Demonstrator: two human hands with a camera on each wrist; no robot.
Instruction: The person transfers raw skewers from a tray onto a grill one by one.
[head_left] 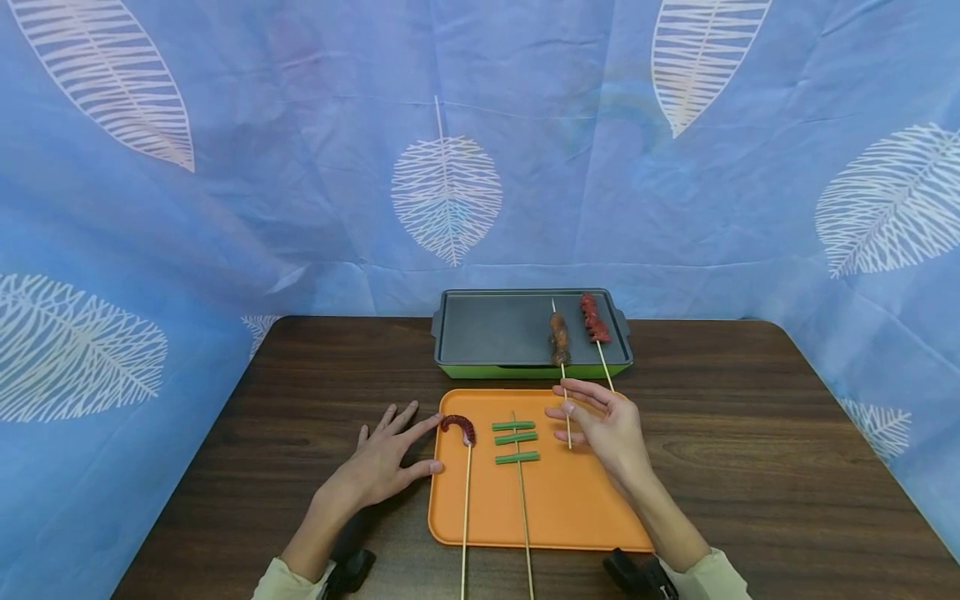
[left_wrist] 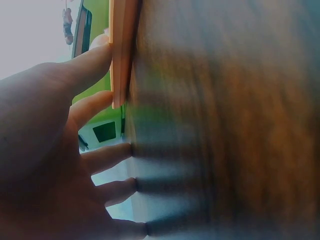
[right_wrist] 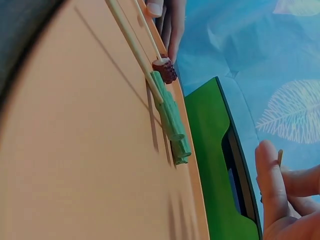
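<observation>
My right hand pinches the stick of a brown meat skewer between thumb and fingers. The meat end of that skewer is over the grill pan; whether it touches the surface I cannot tell. With fingers spread, my left hand touches the left rim of an orange tray, its other fingertips on the table in the left wrist view. Lying on the tray are a dark red tentacle skewer and a skewer of green vegetable pieces, their sticks passing over the near rim.
A red meat skewer lies on the right side of the pan, its stick sticking out toward the tray. The pan's base is green. Under everything is a dark wooden table, with a blue leaf-print cloth behind it.
</observation>
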